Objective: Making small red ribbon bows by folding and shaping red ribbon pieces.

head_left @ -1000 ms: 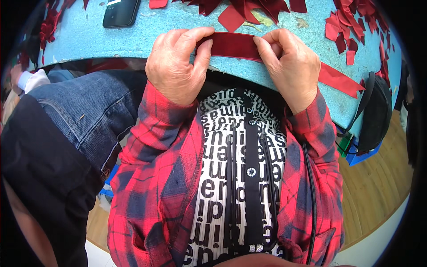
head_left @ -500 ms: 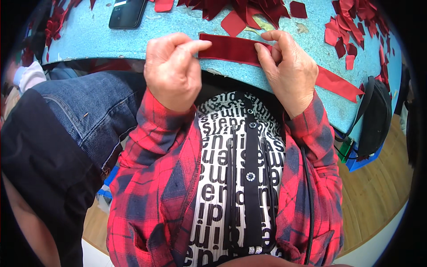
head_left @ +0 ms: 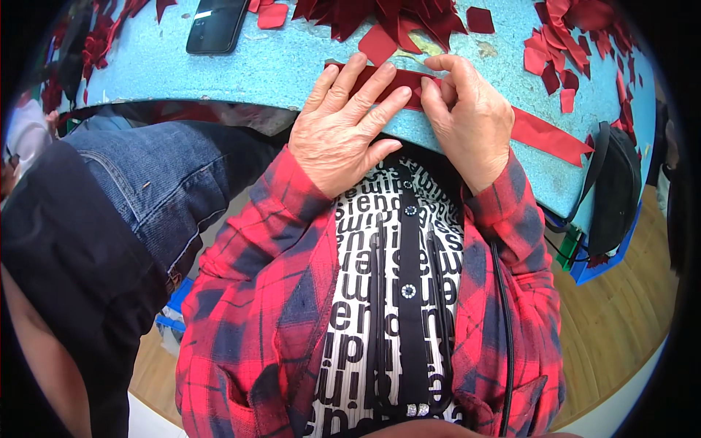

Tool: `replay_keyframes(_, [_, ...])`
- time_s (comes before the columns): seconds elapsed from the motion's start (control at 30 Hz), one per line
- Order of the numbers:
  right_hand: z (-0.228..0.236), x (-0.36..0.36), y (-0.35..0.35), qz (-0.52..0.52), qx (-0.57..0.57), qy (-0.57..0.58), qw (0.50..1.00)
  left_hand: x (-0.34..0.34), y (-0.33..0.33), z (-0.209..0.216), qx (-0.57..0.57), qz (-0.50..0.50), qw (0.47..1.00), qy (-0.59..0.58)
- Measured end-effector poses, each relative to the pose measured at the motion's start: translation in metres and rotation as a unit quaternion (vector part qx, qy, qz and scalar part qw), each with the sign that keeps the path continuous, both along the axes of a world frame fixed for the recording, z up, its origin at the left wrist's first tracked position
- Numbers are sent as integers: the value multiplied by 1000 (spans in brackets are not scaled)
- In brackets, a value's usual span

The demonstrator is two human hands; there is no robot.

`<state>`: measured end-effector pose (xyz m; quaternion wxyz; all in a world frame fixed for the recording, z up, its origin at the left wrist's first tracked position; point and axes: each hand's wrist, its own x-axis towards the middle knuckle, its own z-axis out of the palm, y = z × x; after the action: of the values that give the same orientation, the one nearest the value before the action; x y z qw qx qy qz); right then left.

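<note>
A dark red ribbon [head_left: 549, 136] lies along the near edge of the blue table, its notched tail running out to the right. My left hand [head_left: 343, 128] is open, fingers spread flat across the ribbon's left part and hiding much of it. Just beside it, my right hand [head_left: 475, 120] is closed, thumb and curled fingers pinching the ribbon's middle. Exactly what those fingertips grip is partly hidden.
Beyond my hands sits a pile of pointed dark red fabric pieces [head_left: 380, 14]. More red scraps [head_left: 562, 44] lie at the far right. A black phone [head_left: 216, 26] rests far left. A black bag [head_left: 615, 190] hangs at the table's right edge.
My left hand has moved right and opened from a closed pose, now flat over the ribbon. My right hand stays nearly in place at the ribbon.
</note>
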<state>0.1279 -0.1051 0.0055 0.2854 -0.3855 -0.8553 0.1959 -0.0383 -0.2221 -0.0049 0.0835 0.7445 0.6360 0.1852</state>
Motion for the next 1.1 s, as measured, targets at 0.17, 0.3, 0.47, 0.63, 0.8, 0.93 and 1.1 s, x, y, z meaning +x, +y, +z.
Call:
replay_keyframes(0.17, [4,6,-4,12,-19,-6,1000,0,1,-2,21,-4,1000,9])
replay_keyframes(0.3, [6,8,-6,30,-1,1,1000,-3,1,-1,26,-10,1000,-1])
replay_keyframes(0.47, [6,8,-12,67,82,-9,994,-6,0,-2,30,-17,999,-22])
replay_keyframes(0.63, [4,10,-18,97,116,-103,983,-17,-2,-1,58,-45,994,-82])
replay_keyframes(0.8, [-1,11,-18,90,154,-97,979,-32,-6,9,235,174,955,-51])
replay_keyframes(0.93, [1,13,-20,88,116,-105,984,-36,6,13,150,240,957,71])
replay_keyframes(1.1, [3,13,-21,83,120,-94,985,-27,16,14,89,227,967,77])
